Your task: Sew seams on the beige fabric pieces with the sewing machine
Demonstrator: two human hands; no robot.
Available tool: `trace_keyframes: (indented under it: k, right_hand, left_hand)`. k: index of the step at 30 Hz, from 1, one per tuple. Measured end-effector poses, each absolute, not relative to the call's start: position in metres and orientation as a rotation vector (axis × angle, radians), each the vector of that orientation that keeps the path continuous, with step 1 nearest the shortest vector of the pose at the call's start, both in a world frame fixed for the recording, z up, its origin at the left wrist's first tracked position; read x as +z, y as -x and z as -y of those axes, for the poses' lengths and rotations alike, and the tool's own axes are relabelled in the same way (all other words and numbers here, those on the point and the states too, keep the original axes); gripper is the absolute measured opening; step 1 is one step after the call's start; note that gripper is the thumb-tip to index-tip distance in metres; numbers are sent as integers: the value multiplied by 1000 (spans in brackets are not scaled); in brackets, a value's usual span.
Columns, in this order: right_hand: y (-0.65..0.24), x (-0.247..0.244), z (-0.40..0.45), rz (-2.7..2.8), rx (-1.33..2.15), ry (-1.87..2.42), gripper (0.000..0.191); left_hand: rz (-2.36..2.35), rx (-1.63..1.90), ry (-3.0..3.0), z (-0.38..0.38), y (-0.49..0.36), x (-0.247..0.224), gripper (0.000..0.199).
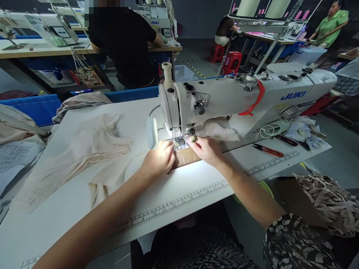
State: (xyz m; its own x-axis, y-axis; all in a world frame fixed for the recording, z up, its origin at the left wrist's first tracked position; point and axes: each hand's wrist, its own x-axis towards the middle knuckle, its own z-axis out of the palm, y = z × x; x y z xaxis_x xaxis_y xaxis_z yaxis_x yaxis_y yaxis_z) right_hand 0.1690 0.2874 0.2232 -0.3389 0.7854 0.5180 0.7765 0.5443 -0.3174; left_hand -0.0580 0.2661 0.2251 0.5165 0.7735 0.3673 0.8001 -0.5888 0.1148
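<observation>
1. One white metal JUKI sewing machine (pixel 224 91) runs lengthwise along the right half of the white table (pixel 176 190), its needle area (pixel 180 143) between both hands.
2. Left hand (pixel 158 158), nearer the needle area: fingers curled; I cannot tell what they grasp.
3. Right hand (pixel 209 151): fingertips beside a beige round knob (pixel 193 139), grip unclear.
4. Cream cloth pieces (pixel 97 144) lie toward the left edge.

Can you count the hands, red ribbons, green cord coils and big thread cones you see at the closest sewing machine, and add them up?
Hands, left and right: 2
Red ribbon: 1
Green cord coil: 1
Big thread cones: 2
Total: 6
</observation>
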Motion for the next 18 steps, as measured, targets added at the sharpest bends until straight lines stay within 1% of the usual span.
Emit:
trace_keyframes:
  k: [3,5,6,7,9,10,11,12,13,15,16,18]
  right_hand:
    - [-157,229,-269,2261,41,1098,26]
    - [-140,233,-251,2397,48,904,24]
    - [-131,234,-240,2472,40,804,28]
    - [-121,234,-230,2546,33,714,39]
    - [-107,229,-209,2653,52,593,69]
    - [-103,225,-199,2678,72,559,80]
    - [-102,221,-189,2693,90,541,84]
    - [-104,216,-179,2691,98,534,79]
    - [-108,212,-168,2670,103,528,67]
    - [-123,204,-147,2575,164,531,34]
    - [-132,201,-136,2504,268,533,24]
    - [-151,194,-116,2327,685,544,21]
  left_hand:
    - [1799,-559,2527,-274,76,243,38]
    - [2052,-416,2347,-278,88,254,36]
    - [2144,-330,2294,-278,93,257,34]
    - [2215,-251,2283,-277,98,260,32]
    - [2302,-175,2385,-268,106,263,31]
    - [2320,-195,2463,-260,111,264,33]
    - [2328,-244,2540,-249,117,264,35]
    - [2339,-310,2614,-236,126,264,37]
    - [2377,-373,2676,-219,137,263,39]
    - [2571,-442,2757,-176,166,260,40]
    - [2700,-449,2792,-151,182,257,40]
    - [2863,-487,2846,-100,214,248,33]
